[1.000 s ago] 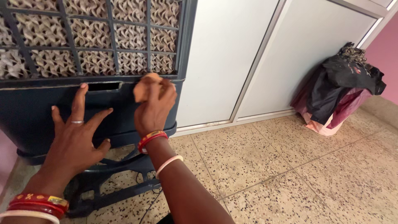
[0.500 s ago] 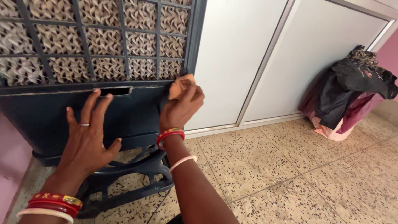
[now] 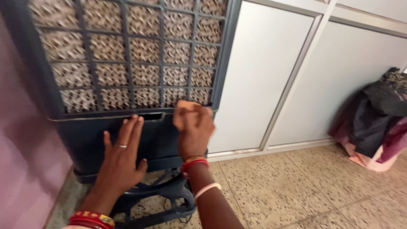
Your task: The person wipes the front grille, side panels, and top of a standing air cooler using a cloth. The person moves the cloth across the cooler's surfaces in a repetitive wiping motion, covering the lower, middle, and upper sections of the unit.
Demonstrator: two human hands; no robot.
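Pink wall (image 3: 21, 140) is filling the left edge, and beside it the dark blue cooler (image 3: 106, 135) is standing on the floor (image 3: 296, 182), its grille (image 3: 127, 55) backed by a brownish pad. We are pressing our left hand (image 3: 121, 159) flat against the cooler's lower panel, fingers spread and released, holding nothing, fingertips just under a narrow slot (image 3: 146, 115). Our right hand (image 3: 195, 129) is clenching a small orange cloth (image 3: 183, 111), which is sitting at the top of the fist and touching the ledge just below the grille's lower right corner. For a clean wipe, we judge it best to be keeping the left palm braced and the cloth pressed flat along that ledge. White cupboard doors (image 3: 263, 85) are standing behind, and a heap of dark and pink clothes (image 3: 377, 123) is lying far right.
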